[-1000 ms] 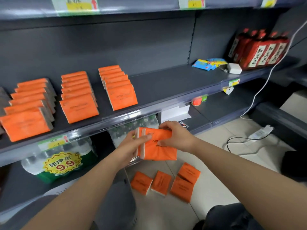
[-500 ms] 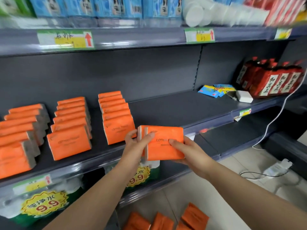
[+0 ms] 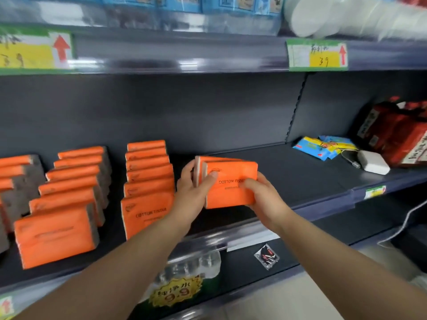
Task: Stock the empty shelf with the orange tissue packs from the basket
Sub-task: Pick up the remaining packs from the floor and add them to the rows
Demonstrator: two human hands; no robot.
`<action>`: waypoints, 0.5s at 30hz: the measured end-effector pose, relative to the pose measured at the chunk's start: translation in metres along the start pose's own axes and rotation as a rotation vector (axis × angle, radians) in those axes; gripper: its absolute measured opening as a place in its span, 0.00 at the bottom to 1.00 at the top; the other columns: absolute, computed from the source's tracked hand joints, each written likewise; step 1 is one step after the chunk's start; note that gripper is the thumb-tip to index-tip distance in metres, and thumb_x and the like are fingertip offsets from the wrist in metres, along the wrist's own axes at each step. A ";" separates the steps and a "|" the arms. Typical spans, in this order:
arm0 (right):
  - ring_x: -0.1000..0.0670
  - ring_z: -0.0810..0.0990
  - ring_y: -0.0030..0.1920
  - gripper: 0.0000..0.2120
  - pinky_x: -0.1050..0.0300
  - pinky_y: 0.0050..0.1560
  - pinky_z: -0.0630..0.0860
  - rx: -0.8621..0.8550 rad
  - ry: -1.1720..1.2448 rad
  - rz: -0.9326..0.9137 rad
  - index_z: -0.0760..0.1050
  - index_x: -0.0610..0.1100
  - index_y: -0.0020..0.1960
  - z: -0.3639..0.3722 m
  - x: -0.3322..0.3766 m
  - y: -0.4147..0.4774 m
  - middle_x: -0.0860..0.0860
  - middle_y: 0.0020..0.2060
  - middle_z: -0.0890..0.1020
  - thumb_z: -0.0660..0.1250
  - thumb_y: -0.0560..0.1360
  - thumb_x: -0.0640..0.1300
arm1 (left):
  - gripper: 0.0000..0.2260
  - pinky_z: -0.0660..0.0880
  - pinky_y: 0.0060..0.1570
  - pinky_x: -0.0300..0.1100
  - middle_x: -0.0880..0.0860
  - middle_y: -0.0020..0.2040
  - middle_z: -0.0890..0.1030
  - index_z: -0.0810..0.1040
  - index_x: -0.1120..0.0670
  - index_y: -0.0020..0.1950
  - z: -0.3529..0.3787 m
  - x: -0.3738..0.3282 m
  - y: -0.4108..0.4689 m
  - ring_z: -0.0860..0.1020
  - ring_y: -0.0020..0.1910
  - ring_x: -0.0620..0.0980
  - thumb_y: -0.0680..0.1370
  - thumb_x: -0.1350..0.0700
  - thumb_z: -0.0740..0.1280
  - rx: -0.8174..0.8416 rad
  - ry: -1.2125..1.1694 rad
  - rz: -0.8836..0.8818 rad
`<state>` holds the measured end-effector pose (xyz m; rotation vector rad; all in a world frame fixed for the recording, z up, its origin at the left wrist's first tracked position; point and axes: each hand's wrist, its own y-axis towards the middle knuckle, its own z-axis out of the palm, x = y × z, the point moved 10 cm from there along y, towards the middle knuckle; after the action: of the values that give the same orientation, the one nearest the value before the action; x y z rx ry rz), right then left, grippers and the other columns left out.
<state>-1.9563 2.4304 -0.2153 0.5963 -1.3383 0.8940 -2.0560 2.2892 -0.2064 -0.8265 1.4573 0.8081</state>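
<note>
- A small stack of orange tissue packs (image 3: 231, 183), seemingly two or three pressed together, has been lifted from below the shelf edge a second ago to the level of the shelf (image 3: 288, 172); it is now held over the bare stretch just right of the third row.
- The stack is clamped from both sides: the left hand (image 3: 194, 190) is closed on its left edge with the thumb on the front face, and the right hand (image 3: 261, 195) is closed on its lower right corner. Each grip is clenched on the packs.
- The placing step is judged close: the stack needs only to be set down upright as a fourth row.
- Three rows of stocked packs (image 3: 147, 181) stand to the left, the nearest just beside the left hand, so a nudge could tip them.
- Further right, blue sachets (image 3: 318, 147), a white adapter (image 3: 374, 161) and red bottles (image 3: 397, 135) lie well apart from the landing spot.
- The basket is not seen.
</note>
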 end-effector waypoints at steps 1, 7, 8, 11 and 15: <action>0.49 0.80 0.48 0.13 0.53 0.48 0.76 0.003 -0.013 -0.005 0.72 0.45 0.56 0.001 0.001 0.008 0.47 0.47 0.81 0.59 0.74 0.34 | 0.32 0.65 0.71 0.51 0.51 0.70 0.70 0.65 0.41 0.71 0.000 0.003 0.007 0.71 0.67 0.50 0.69 0.38 0.68 -0.006 0.029 -0.021; 0.45 0.78 0.53 0.17 0.47 0.57 0.74 0.020 -0.080 0.000 0.71 0.44 0.58 0.010 0.005 0.053 0.45 0.51 0.79 0.57 0.72 0.32 | 0.29 0.63 0.72 0.51 0.53 0.72 0.67 0.59 0.40 0.76 -0.003 0.008 0.052 0.69 0.70 0.51 0.77 0.42 0.65 -0.052 0.086 -0.066; 0.45 0.78 0.54 0.18 0.48 0.58 0.74 0.027 -0.093 -0.001 0.71 0.45 0.58 0.011 0.005 0.059 0.45 0.51 0.79 0.57 0.72 0.32 | 0.29 0.63 0.72 0.51 0.53 0.73 0.67 0.59 0.40 0.77 -0.003 0.010 0.058 0.68 0.70 0.52 0.78 0.42 0.64 -0.064 0.098 -0.077; 0.44 0.77 0.55 0.18 0.47 0.59 0.74 0.034 -0.138 0.003 0.71 0.45 0.59 0.015 0.004 0.077 0.45 0.52 0.80 0.58 0.72 0.33 | 0.27 0.63 0.72 0.52 0.52 0.73 0.67 0.58 0.40 0.77 -0.006 0.013 0.074 0.68 0.70 0.53 0.79 0.42 0.62 -0.105 0.138 -0.111; 0.48 0.77 0.53 0.17 0.56 0.48 0.73 0.060 -0.187 -0.003 0.71 0.48 0.58 0.023 0.005 0.099 0.48 0.51 0.79 0.58 0.73 0.33 | 0.23 0.66 0.69 0.55 0.51 0.71 0.71 0.61 0.41 0.76 -0.002 0.017 0.095 0.70 0.68 0.54 0.81 0.46 0.60 -0.102 0.025 -0.164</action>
<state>-2.0512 2.4672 -0.2190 0.7425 -1.4813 0.8952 -2.1398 2.3345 -0.2224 -1.0226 1.3587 0.7547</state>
